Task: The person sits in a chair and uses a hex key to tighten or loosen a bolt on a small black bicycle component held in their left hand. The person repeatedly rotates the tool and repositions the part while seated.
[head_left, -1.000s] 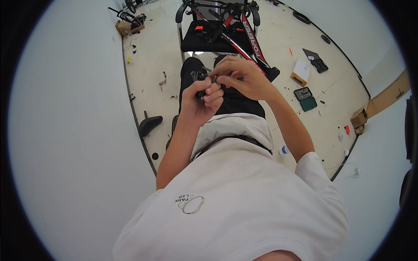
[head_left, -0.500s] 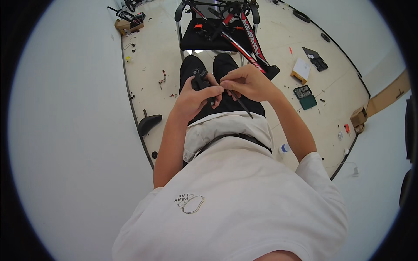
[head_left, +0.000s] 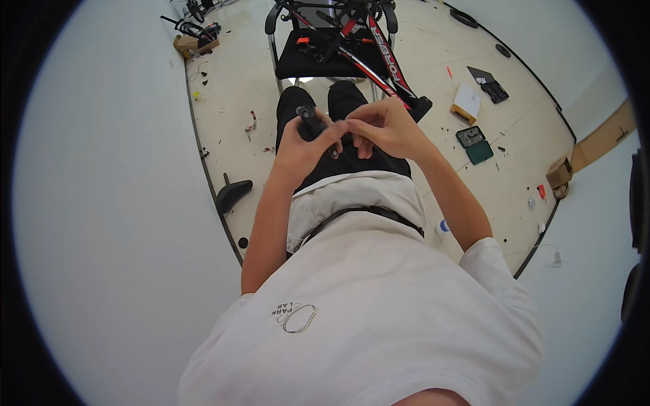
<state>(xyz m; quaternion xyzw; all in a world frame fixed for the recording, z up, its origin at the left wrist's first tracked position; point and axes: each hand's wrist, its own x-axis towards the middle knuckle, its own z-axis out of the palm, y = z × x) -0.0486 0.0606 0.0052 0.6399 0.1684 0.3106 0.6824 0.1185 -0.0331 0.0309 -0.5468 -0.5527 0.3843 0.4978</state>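
Note:
Over my thighs, my left hand (head_left: 298, 154) is closed around a black bike part (head_left: 309, 120) with a rounded, bolted end. That part's exact kind is hard to make out, since my fingers cover much of it. My right hand (head_left: 387, 130) meets the left at the thumbs, its thumb and forefinger pinched together and its other fingers loosely curled. Whatever lies in this pinch is hidden, and the touching fingertips are slightly blurred. Just beyond my knees, a red and black bicycle frame (head_left: 387, 64) rests on a black chair (head_left: 292, 66).
A black saddle (head_left: 233, 195) lies on the floor at left. To the right are an open green case of small parts (head_left: 479, 152), a white and yellow box (head_left: 466, 103), a black tool case (head_left: 495, 92) and a bottle (head_left: 443, 227). A cardboard box (head_left: 559, 172) stands by the right wall.
The thin dark rod that stuck out below my right hand no longer shows. The black part has turned a little in my left hand, and the view has shifted slightly.

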